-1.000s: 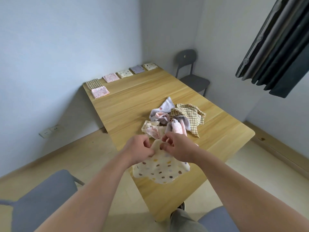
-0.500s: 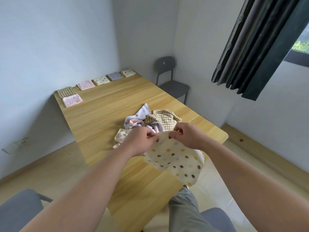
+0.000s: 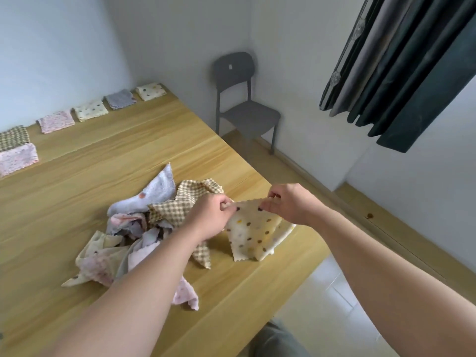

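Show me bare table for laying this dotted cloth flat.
Widest free patch: the light wooden table between the row of folded cloths at the wall and the crumpled cloth pile. Smaller: beneath the cream dotted cloth, by the right edge. Crowded: the pile.

Pale walls, wood table, grey chair in corner, dark curtains at rt.

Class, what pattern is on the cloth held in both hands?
Cream cloth with brown and yellow dots; head view.

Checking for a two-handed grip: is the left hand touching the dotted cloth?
Touching. The head view shows the left hand pinching the top edge of the dotted cloth; the right hand pinches the same edge.
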Available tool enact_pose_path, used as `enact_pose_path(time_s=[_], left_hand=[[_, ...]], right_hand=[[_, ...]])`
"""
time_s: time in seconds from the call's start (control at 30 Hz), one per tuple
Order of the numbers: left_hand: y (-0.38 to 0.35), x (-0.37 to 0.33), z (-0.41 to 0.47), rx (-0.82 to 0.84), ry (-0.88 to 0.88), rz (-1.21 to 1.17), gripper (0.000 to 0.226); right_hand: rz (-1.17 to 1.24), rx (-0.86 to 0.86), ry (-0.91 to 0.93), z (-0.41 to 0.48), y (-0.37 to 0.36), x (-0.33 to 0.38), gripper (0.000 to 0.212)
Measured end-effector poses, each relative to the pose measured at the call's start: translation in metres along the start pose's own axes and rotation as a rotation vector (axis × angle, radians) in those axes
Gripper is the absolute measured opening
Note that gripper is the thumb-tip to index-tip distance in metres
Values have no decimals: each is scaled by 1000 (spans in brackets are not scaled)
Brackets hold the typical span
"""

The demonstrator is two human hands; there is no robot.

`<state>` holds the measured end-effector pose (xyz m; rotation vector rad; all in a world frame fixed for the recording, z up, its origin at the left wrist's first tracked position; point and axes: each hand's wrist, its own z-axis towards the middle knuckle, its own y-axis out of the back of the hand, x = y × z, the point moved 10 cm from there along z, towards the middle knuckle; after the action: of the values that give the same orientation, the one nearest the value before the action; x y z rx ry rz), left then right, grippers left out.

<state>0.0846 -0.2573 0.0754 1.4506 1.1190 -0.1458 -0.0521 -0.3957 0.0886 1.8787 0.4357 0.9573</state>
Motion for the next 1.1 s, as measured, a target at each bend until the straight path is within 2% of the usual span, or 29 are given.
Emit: enact_pose_path(time_s=[0.07,0.2,0.27,0.33,0.4,0.53,0.6,0.67,0.83,1.1], left_hand=[[-1,-10,20,-50,-2,-54,21],[-3,-11,40,-133,-29,-355,14],[-17,-2,46,-163,-45,-482,14],[-32,11,49,-206,-48,-537,17],[-53,25,49,-253,-66,-508,21],[-87,51,36,-364,-95,-411,31],[-101,64,21,-401,-125,-360,25],[-109,71,10,-412,-126,-380,19],[-118,64,-38,-452,-113,-382,18],[-132,74,-97,-464,-101,-284,11]], right_hand=[[34,-58,47,16,14,-14,34],[3,-275,225,24,34,-22,34],[-41,-381,303,21,28,-28,37],[-42,-416,330,18,11,-37,39],[-65,-407,343,16,-16,-48,37],[-213,-274,338,15,-77,-71,33],[-330,-240,332,8,-104,-84,26],[-349,-273,301,0,-107,-93,16],[-128,-375,208,-39,-85,-104,12],[168,-325,150,-87,-107,-115,14]])
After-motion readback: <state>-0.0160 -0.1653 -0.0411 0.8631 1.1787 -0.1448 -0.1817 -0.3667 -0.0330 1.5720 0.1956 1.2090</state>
